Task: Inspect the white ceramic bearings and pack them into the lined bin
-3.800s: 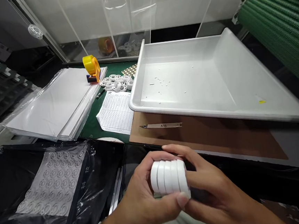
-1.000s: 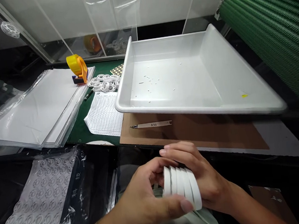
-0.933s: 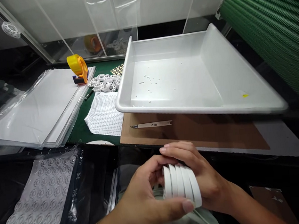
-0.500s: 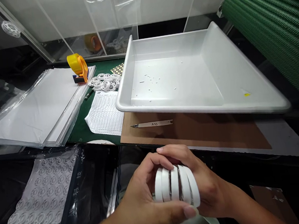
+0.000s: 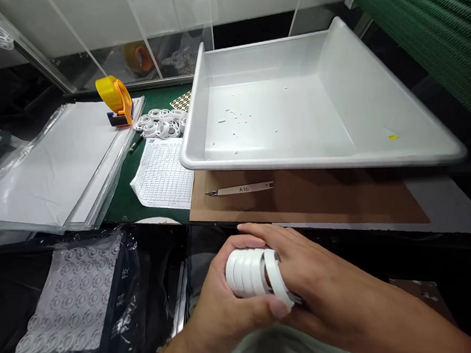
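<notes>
Close to my body, a row of several white rings (image 5: 246, 273) lies side by side like a short roll. My left hand (image 5: 226, 309) is closed around the row, with the thumb along the near side. Pressed against the row's right end is my right hand (image 5: 310, 274), closed, its fingers largely hidden behind the rings. The rightmost ring (image 5: 276, 277) is tilted, with a gap between it and the tightly packed others. Beyond my hands, a craft knife (image 5: 240, 189) marked A16 rests on a brown board (image 5: 323, 193).
A big white tray (image 5: 275, 163) with small white scraps stands ahead. Left of it are a pile of white rings (image 5: 160, 122), a printed form (image 5: 163, 172), a tape dispenser (image 5: 117, 101) and wrapped sheets (image 5: 45, 165). Bagged rings (image 5: 73, 298) lie at lower left.
The rings, fanned apart before, now sit packed together except the rightmost one. Both hands have shifted slightly left, and my right hand has turned more over the row's end.
</notes>
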Available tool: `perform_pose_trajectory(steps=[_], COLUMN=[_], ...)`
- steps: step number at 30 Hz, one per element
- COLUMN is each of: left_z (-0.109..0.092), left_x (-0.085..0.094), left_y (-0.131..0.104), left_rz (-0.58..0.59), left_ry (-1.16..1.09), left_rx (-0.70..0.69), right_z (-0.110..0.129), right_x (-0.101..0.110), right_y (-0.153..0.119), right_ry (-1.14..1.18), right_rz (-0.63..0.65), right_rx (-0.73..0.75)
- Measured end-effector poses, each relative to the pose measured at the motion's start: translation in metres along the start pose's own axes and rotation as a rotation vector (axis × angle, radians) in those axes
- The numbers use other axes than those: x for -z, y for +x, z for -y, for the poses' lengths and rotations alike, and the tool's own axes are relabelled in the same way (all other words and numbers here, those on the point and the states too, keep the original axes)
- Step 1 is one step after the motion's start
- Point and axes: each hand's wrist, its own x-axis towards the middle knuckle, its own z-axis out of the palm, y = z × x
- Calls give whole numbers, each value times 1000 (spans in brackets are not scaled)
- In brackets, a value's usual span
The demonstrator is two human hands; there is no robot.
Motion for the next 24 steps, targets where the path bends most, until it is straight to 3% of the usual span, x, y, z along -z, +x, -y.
perform_pose_trajectory(steps=[3,5,9,11,16,24], left_z=[0,-1,-2,-2,-6,-10], left_x=[2,4,9,10,5,3], left_y=[-1,-2,-4,-5,-7,-9], left_rz=[-34,-22,68,110,154,136], left_ry=[-12,-67,-174,-196,-180,-175], left_rx=[-8,-43,-144,-157,-171,-125], right_z=[-2,-5,-13,-14,-9,-8], right_x=[4,8,12,9,0,-9], right_y=[-2,-9,-22,-24,-17,-14], right_ry=[20,25,-18,-81,-194,-220], right_rz=[52,7,-362,-461,-413,-426], right_rx=[7,63,161,191,295,339])
